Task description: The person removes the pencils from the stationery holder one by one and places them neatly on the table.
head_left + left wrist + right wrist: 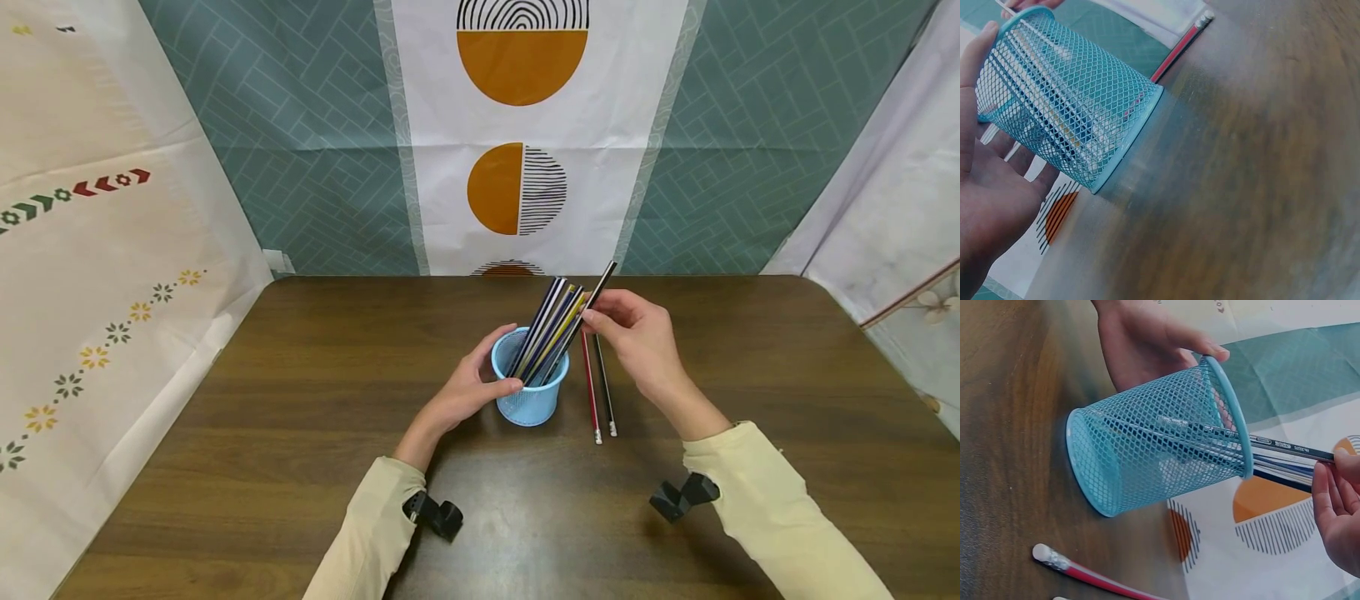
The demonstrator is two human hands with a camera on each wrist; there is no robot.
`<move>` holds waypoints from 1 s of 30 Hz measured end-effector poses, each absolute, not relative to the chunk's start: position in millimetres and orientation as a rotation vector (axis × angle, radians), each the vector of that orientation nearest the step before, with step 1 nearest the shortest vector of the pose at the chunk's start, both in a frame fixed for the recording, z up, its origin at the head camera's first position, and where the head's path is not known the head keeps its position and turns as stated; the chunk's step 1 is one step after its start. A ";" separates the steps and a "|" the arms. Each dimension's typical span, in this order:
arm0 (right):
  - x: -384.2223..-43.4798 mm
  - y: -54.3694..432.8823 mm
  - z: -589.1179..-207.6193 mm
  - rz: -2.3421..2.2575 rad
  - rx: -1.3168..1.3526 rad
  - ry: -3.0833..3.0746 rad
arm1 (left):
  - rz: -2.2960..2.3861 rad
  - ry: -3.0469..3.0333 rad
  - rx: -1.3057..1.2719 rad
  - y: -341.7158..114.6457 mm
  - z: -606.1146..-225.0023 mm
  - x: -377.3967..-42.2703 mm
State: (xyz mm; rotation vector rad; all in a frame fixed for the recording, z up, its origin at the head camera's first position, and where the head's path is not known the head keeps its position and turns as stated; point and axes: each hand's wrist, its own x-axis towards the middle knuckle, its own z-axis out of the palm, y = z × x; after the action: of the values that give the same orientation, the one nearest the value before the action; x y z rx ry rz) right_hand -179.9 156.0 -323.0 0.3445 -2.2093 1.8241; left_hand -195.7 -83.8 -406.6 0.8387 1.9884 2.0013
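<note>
The blue mesh cup (527, 410) sits towards the far side of the brown desk (337, 392), a bunch of pencils (542, 333) leaning out of it to the right. The left hand (468, 387) grips it round the side, thumb at the rim and fingers behind. The right hand (641, 337) pinches a dark pencil (605, 278) near its upper end between thumb and fingers; its lower end is inside the cup. Just right of the cup, a red pencil (592, 392) and a black pencil (605, 383) lie on the desk, eraser ends nearer the person.

The cup looks light and fairly stiff, its mesh giving decent purchase (though a hard squeeze might dent it). The leaning load could tip it, so a hold round the wall below the rim seems best. The pencils look light, rigid and smooth, perhaps a little slippery; their raised ends are the handiest place to pinch.

Pale lettering runs along the pinched pencil in the right wrist view, too small to read; no brand is legible.
</note>
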 end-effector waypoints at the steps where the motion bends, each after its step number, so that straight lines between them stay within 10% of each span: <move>1: -179.5 155.7 -321.6 1.837 0.352 -2.195 | 1.999 1.990 0.839 -83.8 -406.2 -195.5; 30: -179.5 172.4 -281.5 2.018 0.602 -1.900 | 2.027 1.967 0.838 -82.5 -404.8 -194.6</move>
State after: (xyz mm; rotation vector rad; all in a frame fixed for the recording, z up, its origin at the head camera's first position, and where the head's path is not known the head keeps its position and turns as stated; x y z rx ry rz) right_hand -179.5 172.4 -281.5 0.6023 -1.9004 2.0178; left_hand -194.6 -82.5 -404.8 0.8378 1.9674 2.0266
